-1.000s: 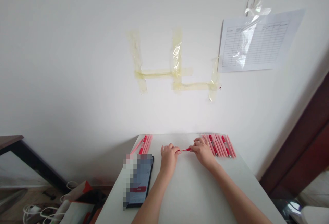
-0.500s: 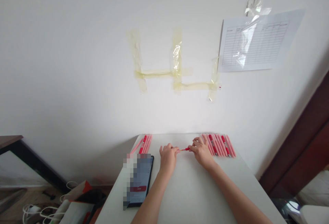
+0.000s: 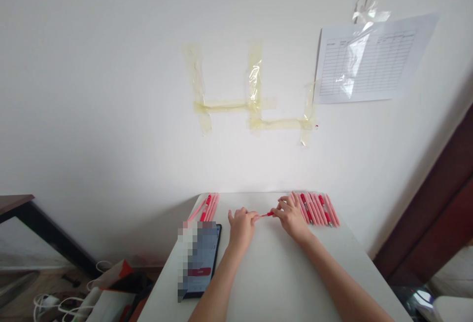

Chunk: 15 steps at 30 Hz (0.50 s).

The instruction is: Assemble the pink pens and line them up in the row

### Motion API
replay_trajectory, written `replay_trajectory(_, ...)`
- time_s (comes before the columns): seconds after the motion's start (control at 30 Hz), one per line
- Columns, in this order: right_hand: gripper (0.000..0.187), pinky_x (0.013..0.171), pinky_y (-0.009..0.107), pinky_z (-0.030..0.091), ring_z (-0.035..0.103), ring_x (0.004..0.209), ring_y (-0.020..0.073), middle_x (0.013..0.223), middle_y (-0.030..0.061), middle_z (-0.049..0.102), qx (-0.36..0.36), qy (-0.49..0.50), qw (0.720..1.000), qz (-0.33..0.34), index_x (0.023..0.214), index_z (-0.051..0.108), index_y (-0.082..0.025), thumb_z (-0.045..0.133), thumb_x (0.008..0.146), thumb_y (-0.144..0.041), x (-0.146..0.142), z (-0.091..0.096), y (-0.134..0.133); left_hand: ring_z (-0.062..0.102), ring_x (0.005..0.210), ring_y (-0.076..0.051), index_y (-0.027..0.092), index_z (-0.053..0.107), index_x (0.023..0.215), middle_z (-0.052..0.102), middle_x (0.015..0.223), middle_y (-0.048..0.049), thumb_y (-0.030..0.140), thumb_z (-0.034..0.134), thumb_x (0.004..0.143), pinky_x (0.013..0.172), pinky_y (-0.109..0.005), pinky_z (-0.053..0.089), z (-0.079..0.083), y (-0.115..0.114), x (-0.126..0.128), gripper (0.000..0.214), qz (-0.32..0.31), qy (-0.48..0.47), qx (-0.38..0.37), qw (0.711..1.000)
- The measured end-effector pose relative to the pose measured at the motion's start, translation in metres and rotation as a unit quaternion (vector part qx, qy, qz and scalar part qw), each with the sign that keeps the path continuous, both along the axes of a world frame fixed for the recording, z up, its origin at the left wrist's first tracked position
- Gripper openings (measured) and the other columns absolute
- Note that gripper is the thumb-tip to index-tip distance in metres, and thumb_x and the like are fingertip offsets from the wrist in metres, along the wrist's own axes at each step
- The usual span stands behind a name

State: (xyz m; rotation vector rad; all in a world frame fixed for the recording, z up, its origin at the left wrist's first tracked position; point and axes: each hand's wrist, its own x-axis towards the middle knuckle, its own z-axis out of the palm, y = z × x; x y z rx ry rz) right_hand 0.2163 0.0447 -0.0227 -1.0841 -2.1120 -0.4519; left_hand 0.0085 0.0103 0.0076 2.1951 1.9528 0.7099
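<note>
Facing me: wall [image 3: 111, 65], pale and bare apart from what is stuck to it.
Table [image 3: 273, 282]: white, its far edge against the wall; both my forearms reach out over it.
Sheet [image 3: 369, 60]: a printed grid form taped to the wall at upper right, with loose clear film over it.
Tape [image 3: 254, 105]: yellowed strips on the wall, upright and crosswise, holding nothing.
Phone [image 3: 201, 258]: lying flat near the table's left edge, just beside my left forearm.
Right row [image 3: 320, 208]: pink pens side by side at the far right of the table, touching my right hand's outer side.
Left bunch [image 3: 209, 207]: a few pink pens at the far left corner, apart from my left hand.
Left hand [image 3: 241, 226]: curled nearly closed, fingertips pinching one end of the pen.
Right hand [image 3: 291, 218]: fingers drawn together, gripping the pen's other, red end.
Pen [image 3: 265, 215]: slim, spanning the gap between my hands, low over the table; whether it touches the top I cannot tell.
Risk, as I judge it: each grip is fingertip-only, so a pull or twist could let an end slip free; my right hand could scatter the right row; my left forearm could push the phone over the edge.
</note>
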Motion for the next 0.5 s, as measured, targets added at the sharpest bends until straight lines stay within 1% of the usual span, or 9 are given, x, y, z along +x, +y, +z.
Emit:
replay_trajectory(0.1, 0.029, 0.119, 0.064, 0.017, 0.056, 0.112, 0.0251, 0.085, 0.0011, 0.069, 0.002, 0.005, 1.000, 0.000, 0.099, 0.078, -0.034, 0.065, 0.091, -0.010, 0.0016, 0.0020, -0.0003, 0.060, 0.104, -0.022, 0.033, 0.078, 0.100, 0.067, 0.096, -0.0039, 0.027, 0.050, 0.097, 0.119, -0.065, 0.020, 0.0004, -0.0009, 0.0008, 0.029, -0.003, -0.002, 0.004, 1.000)
replay_trajectory(0.3, 0.039, 0.121, 0.065, 0.014, 0.052, 0.118, 0.0263, 0.088, 0.0006, 0.068, -0.015, 0.012, 1.000, 0.004, 0.107, 0.077, -0.039, 0.060, 0.092, -0.007, 0.0012, 0.0059, -0.0042, 0.061, 0.101, -0.021, 0.034, 0.077, 0.098, 0.067, 0.093, -0.0022, 0.025, 0.049, 0.096, 0.118, -0.069, 0.017, 0.0009, -0.0018, 0.0005, 0.030, -0.006, -0.014, 0.001, 1.000)
replay_trajectory(0.5, 0.044, 0.121, 0.067, 0.012, 0.052, 0.119, 0.0260, 0.089, 0.0002, 0.069, -0.011, 0.020, 1.000, 0.014, 0.110, 0.076, -0.042, 0.060, 0.092, -0.006, 0.0010, 0.0076, -0.0050, 0.061, 0.099, -0.021, 0.031, 0.076, 0.091, 0.067, 0.089, -0.0019, 0.025, 0.047, 0.096, 0.117, -0.072, 0.014, 0.0014, -0.0009, -0.0007, 0.030, -0.012, -0.032, -0.018, 0.999)
